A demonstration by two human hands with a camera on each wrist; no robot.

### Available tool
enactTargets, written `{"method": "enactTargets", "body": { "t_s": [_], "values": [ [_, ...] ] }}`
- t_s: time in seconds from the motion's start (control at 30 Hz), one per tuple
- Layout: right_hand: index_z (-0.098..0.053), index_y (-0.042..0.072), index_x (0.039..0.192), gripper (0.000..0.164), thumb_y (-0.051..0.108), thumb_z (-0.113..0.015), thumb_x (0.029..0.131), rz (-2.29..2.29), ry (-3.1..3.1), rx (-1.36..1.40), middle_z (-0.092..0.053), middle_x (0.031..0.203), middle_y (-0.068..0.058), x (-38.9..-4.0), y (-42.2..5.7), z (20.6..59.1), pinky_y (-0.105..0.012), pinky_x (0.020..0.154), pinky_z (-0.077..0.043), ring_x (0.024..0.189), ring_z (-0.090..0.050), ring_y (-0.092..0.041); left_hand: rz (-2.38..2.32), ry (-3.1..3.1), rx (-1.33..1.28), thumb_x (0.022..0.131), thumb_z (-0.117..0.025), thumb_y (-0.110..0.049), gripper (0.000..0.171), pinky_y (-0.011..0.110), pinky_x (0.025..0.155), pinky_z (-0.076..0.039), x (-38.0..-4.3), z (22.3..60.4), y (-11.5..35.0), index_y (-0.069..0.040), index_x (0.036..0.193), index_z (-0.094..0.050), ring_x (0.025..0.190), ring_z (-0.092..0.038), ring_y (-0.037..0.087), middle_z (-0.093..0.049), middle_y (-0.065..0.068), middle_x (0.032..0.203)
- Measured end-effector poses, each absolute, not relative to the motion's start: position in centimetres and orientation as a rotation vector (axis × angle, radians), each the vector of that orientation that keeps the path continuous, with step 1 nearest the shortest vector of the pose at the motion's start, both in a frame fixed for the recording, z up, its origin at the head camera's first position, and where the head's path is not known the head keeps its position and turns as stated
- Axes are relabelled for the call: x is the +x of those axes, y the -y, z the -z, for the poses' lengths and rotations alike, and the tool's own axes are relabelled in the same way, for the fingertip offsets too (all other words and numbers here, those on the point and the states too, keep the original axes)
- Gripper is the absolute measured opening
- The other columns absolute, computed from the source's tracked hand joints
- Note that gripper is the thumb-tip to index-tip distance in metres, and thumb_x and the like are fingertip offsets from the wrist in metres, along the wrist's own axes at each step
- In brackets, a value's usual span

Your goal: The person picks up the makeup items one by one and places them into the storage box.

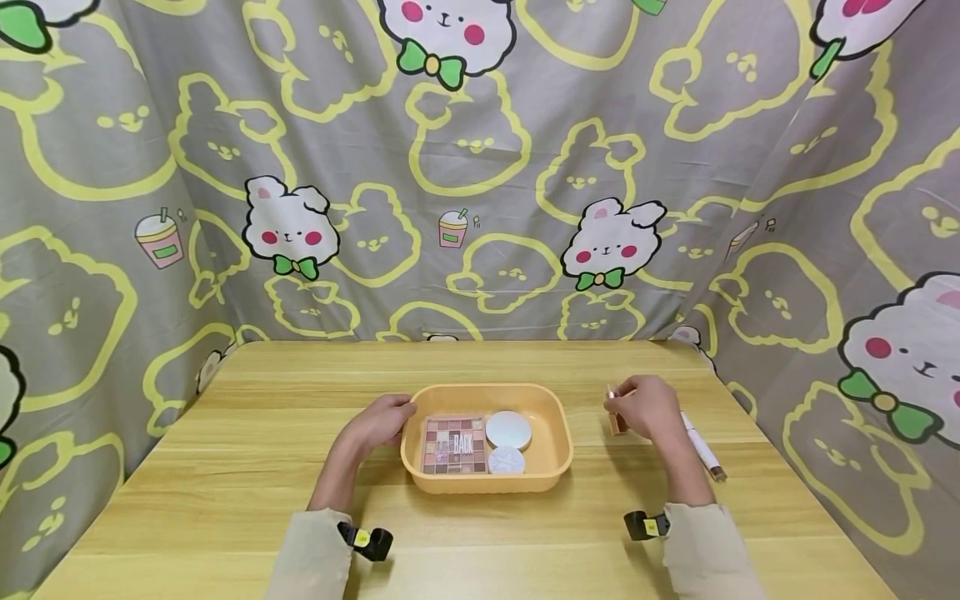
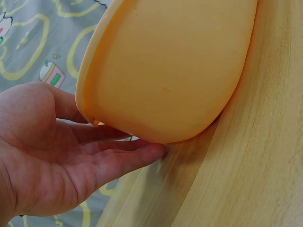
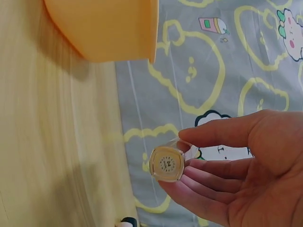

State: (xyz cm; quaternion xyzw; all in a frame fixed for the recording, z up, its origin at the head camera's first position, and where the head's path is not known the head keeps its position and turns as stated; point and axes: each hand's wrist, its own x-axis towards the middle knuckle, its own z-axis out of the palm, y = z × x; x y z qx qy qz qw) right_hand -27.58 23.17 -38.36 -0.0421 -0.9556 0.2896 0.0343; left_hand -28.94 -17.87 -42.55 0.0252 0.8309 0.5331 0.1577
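Pinching a squarish, glossy tube (image 3: 167, 164) with right fingers (image 3: 220, 134); gripping a smooth, round-cornered tray (image 1: 489, 482) at left rim with left fingers (image 2: 139, 159).

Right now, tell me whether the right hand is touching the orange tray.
Apart: the head view shows bare tabletop between the right hand and the orange tray.
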Motion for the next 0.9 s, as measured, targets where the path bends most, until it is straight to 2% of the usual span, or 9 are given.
{"method": "enactTargets", "body": {
  "t_s": [0.17,0.37,0.53,0.7,0.9],
  "values": [
    [-0.072,-0.002,0.103,0.030,0.025,-0.071,0.089,-0.906,2.924,-0.134,-0.074,0.087,-0.013,-27.4,-22.4,37.9,-0.036,0.065,-0.048,0.083,-0.065,-0.030,-1.521,-2.376,0.073,0.108,-0.038,-0.020,0.052,0.032,0.080,-0.056,-29.0,42.5,17.9,0.009,0.151,-0.039,0.099,-0.063,0.019,-0.064,0.019,0.116],
    [-0.072,-0.002,0.101,0.029,0.024,-0.071,0.089,-0.937,2.887,-0.123,-0.073,0.073,-0.006,-27.3,-21.7,37.9,-0.036,0.065,-0.049,0.075,-0.066,-0.025,-1.520,-2.392,0.075,0.108,-0.039,-0.020,0.052,0.038,0.087,-0.058,-28.9,42.5,17.7,0.011,0.150,-0.038,0.110,-0.065,0.024,-0.062,0.022,0.129],
    [-0.072,-0.001,0.102,0.030,0.025,-0.069,0.089,-0.939,2.866,-0.149,-0.073,0.071,-0.005,-27.3,-21.3,38.0,-0.035,0.063,-0.048,0.073,-0.066,-0.024,-1.506,-2.394,0.076,0.108,-0.038,-0.021,0.054,0.043,0.093,-0.057,-28.9,42.5,17.7,0.011,0.152,-0.035,0.120,-0.063,0.030,-0.058,0.025,0.137],
    [-0.072,0.000,0.100,0.028,0.025,-0.068,0.088,-0.953,2.842,-0.161,-0.070,0.063,-0.001,-27.4,-20.9,38.0,-0.032,0.059,-0.045,0.069,-0.066,-0.022,-1.515,-2.388,0.082,0.108,-0.038,-0.020,0.052,0.039,0.088,-0.058,-28.9,42.6,17.8,0.010,0.150,-0.039,0.113,-0.065,0.026,-0.061,0.022,0.131],
    [-0.072,0.001,0.101,0.029,0.026,-0.068,0.087,-0.952,2.827,-0.160,-0.071,0.064,-0.002,-27.4,-20.2,37.9,-0.032,0.060,-0.046,0.076,-0.067,-0.025,-1.519,-2.388,0.081,0.108,-0.038,-0.020,0.052,0.040,0.088,-0.058,-28.9,42.5,17.8,0.011,0.150,-0.038,0.113,-0.065,0.027,-0.062,0.022,0.130]
  ]
}}
